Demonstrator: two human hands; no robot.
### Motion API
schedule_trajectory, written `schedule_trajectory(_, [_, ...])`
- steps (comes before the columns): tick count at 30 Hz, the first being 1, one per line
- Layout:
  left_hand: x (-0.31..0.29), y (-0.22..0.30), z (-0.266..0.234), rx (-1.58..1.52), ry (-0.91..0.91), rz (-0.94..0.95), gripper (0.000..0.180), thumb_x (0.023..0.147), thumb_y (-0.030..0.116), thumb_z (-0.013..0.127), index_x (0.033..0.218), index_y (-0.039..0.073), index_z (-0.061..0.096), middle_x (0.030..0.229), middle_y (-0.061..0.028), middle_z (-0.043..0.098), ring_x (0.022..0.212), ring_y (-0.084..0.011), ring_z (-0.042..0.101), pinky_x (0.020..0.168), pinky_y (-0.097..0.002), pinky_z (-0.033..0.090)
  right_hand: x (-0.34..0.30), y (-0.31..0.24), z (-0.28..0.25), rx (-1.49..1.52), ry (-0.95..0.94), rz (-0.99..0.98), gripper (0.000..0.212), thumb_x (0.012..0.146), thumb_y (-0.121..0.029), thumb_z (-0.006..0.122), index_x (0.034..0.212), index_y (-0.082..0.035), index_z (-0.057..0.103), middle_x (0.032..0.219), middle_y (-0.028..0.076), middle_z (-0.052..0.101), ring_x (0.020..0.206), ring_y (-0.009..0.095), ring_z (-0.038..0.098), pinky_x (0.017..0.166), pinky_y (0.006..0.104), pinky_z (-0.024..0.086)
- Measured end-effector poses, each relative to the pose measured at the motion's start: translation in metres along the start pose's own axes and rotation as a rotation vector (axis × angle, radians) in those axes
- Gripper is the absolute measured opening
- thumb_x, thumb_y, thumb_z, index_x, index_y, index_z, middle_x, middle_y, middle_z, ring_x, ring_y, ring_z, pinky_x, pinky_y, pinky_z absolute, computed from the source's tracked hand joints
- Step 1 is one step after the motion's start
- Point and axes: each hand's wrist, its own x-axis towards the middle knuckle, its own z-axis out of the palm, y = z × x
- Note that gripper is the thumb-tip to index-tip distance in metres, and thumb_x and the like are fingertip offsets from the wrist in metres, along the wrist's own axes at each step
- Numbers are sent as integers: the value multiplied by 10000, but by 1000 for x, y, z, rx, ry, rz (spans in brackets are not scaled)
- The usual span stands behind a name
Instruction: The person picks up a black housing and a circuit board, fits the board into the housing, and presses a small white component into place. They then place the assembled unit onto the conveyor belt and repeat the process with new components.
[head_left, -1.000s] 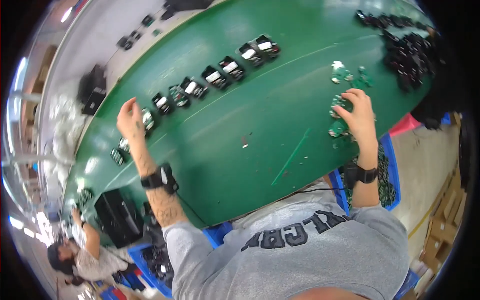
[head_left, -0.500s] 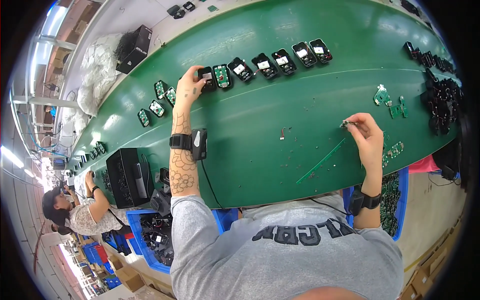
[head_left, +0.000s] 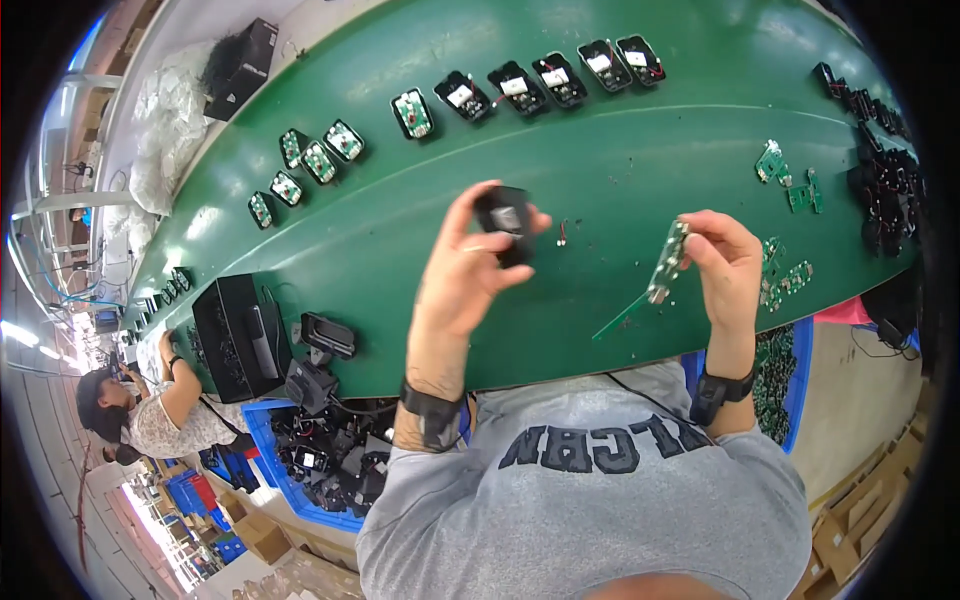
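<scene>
Over the middle of the table, my left hand [head_left: 468, 262] has its fingers wrapped round a black plastic housing [head_left: 503, 222], which is slightly blurred. My right hand [head_left: 727, 262] pinches a green circuit board [head_left: 668, 262] by its upper part. The board hangs tilted, with its lower end near a thin green strip [head_left: 620, 318] on the tabletop. Between the hands lies a small red-and-black wire piece [head_left: 562, 234]. Beyond them stands a row of open black housings with white-labelled parts inside [head_left: 516, 88], and at its left end a housing fitted with a green board [head_left: 412, 113].
Several board-filled housings [head_left: 318, 161] stand at the left. Loose circuit boards [head_left: 772, 162] and a black heap of parts [head_left: 882, 205] lie right. A black box [head_left: 222, 330] stands near a co-worker [head_left: 165, 420]. Blue bins [head_left: 268, 470] sit below the table edge.
My left hand has come from the row toward me and to the right, bringing a black housing out of it. The board in my right hand has turned and shows its broad side.
</scene>
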Motion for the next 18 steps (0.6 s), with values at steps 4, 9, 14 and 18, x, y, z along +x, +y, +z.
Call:
schedule_trajectory(4, [-7,-27,33,144,55,-34,607,838,-18,607,1400,108,417,1208,-153,571,1097,-294,622,702,-352,633,0,-14,32,44,-137,80,188,814,22,675,1002,32,663,896,79,676,738,116,632,618,233,514])
schedule_trajectory(9, [-8,-35,43,212,63,-22,590,840,-19,606,1394,102,441,1200,-132,563,1069,-252,626,711,-347,631,3,-21,41,64,-214,76,160,804,26,683,962,26,655,884,80,676,719,100,633,606,218,516])
schedule_trajectory(14, [-12,-37,48,245,43,-20,568,844,-28,598,1382,98,467,1200,-100,542,1043,-200,612,726,-318,626,5,-25,46,37,-238,91,157,810,24,691,964,34,662,882,85,674,731,107,643,614,224,525])
schedule_trajectory(18, [-12,-38,52,266,60,-1,570,841,-28,596,1382,99,470,1194,-93,543,1043,-188,613,716,-301,618,4,-22,45,1,-297,134,156,813,38,692,967,46,669,885,89,673,751,120,654,632,236,533])
